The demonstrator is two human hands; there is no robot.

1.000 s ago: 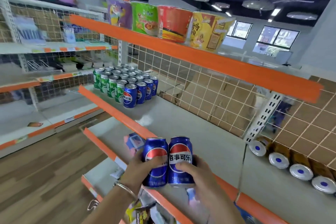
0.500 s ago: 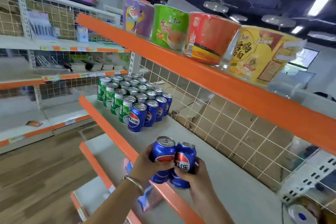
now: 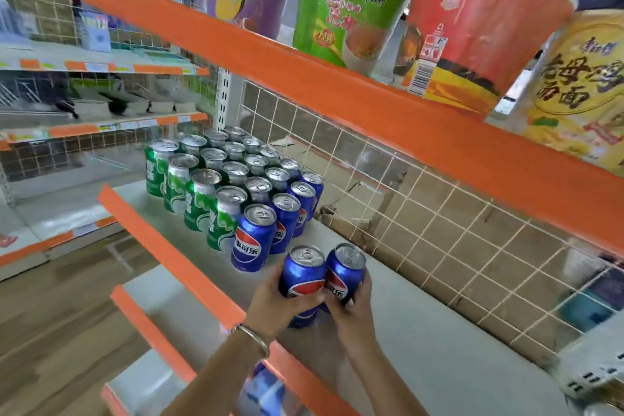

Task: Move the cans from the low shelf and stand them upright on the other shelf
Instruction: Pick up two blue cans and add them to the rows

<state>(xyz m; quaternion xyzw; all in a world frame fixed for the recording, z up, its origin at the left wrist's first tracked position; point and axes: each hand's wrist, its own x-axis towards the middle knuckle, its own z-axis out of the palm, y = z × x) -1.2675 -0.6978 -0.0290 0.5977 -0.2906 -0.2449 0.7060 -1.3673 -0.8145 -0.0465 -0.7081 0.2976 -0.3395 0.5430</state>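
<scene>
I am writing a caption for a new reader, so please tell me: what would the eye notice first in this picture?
First, the two blue cans, gripped side by side by the left hand and right hand over the middle shelf. Just behind stands a tidy block of green and blue cans, all upright. Above, four big bright noodle cups sit along the orange-edged top shelf.

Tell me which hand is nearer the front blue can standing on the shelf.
Left. The left hand sits just below the front blue can; the right hand is farther off to its right.
</scene>
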